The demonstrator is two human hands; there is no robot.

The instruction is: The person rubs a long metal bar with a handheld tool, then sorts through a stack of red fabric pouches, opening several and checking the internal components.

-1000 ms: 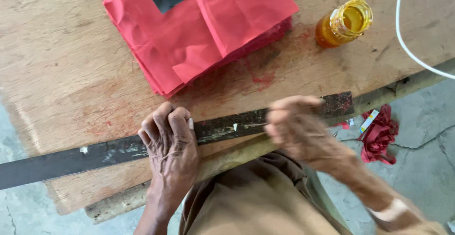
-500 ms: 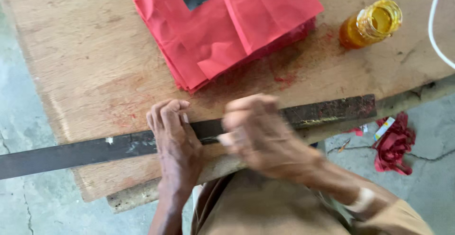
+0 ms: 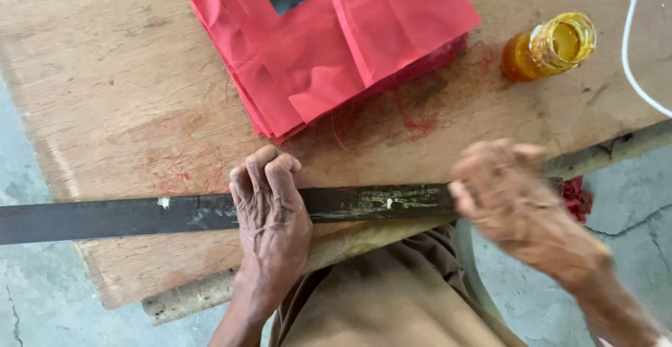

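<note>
— What does your left hand have?

— My left hand [image 3: 271,210] lies palm down across the long dark metal strip [image 3: 126,215], fingers curled over its far edge and pressing it flat to the wooden board [image 3: 119,109]. It is a bent, closed press from above, not a grasp all the way round.

— And the strip itself?

— Its long axis runs side to side, across in front of me, near the board's edge closest to my body. To the left of my left hand it juts past the board and is cut off by the frame's edge.

— Your right hand?

— My right hand [image 3: 521,203] is blurred. It sits over the strip's right end, fingers bent, but I cannot tell whether it clamps the strip or only touches it. That end is hidden under it.

— What lies beyond your hands?

— Past my left hand's fingertips, a stack of folded red sheets [image 3: 336,46]. Beyond my right hand, a small jar of amber liquid [image 3: 549,46], and a white cord [image 3: 633,67] farther right, partly cut off.
</note>
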